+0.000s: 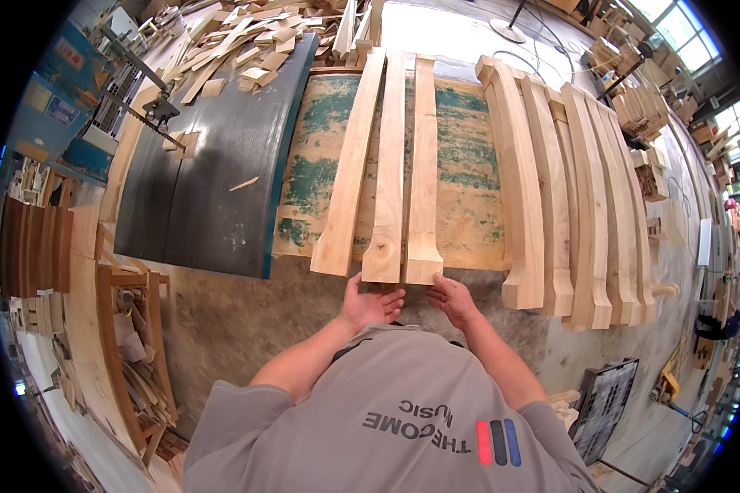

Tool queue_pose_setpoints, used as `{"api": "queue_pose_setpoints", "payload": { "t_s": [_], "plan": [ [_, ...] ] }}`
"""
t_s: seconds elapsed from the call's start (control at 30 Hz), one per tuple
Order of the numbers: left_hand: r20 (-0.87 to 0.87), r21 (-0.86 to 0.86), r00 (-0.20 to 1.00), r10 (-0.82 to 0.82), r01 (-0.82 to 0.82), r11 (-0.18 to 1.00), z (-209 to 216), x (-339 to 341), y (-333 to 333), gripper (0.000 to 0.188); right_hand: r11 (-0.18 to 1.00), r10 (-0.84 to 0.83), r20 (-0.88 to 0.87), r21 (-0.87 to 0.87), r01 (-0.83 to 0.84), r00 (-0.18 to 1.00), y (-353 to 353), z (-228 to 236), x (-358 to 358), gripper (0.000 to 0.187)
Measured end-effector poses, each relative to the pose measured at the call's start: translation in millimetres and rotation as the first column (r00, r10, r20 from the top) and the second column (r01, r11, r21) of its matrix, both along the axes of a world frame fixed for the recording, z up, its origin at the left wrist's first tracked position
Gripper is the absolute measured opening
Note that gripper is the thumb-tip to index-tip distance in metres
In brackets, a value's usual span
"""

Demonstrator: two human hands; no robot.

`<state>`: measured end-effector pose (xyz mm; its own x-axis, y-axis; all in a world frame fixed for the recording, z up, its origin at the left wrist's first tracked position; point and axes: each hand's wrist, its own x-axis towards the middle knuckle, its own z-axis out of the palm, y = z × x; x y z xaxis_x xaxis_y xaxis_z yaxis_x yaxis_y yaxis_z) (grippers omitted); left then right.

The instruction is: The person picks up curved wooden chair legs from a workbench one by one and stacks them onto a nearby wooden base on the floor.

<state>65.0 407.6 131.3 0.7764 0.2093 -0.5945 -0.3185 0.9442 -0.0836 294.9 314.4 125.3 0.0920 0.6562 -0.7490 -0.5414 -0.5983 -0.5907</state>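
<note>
Three pale wooden posts with flared near ends lie side by side on a worn, green-stained board [469,197]: a left post [349,181], a middle post [387,181] and a right post [424,164]. My left hand [368,305] is palm up with its fingers apart, its thumb by the near left corner of the middle post. At the near right corner of the right post is my right hand [455,299], thumb against the wood and fingers extended below the end. Neither hand is wrapped round a post.
More shaped posts [588,205] stand in a row to the right. On the left is a dark machine table [222,164] with a thin blade [152,127] and heaped offcuts [259,45] at its far end. A black plastic crate [604,407] is at lower right, a wooden rack [111,345] at lower left.
</note>
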Motion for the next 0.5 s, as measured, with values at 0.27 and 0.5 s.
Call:
{"api": "queue_pose_setpoints", "payload": {
  "t_s": [0.27, 0.5],
  "plan": [
    [-0.348, 0.509, 0.93, 0.12, 0.08, 0.857, -17, -7, -14, 0.043, 0.992, 0.118, 0.075, -0.042, -0.115, 0.99, 0, 2, 8, 0.064],
    [-0.23, 0.453, 0.937, 0.264, -0.137, 0.881, -49, 9, -12, 0.045, 0.968, 0.25, 0.162, -0.071, -0.241, 0.955, -20, -2, 18, 0.069]
  ]
}}
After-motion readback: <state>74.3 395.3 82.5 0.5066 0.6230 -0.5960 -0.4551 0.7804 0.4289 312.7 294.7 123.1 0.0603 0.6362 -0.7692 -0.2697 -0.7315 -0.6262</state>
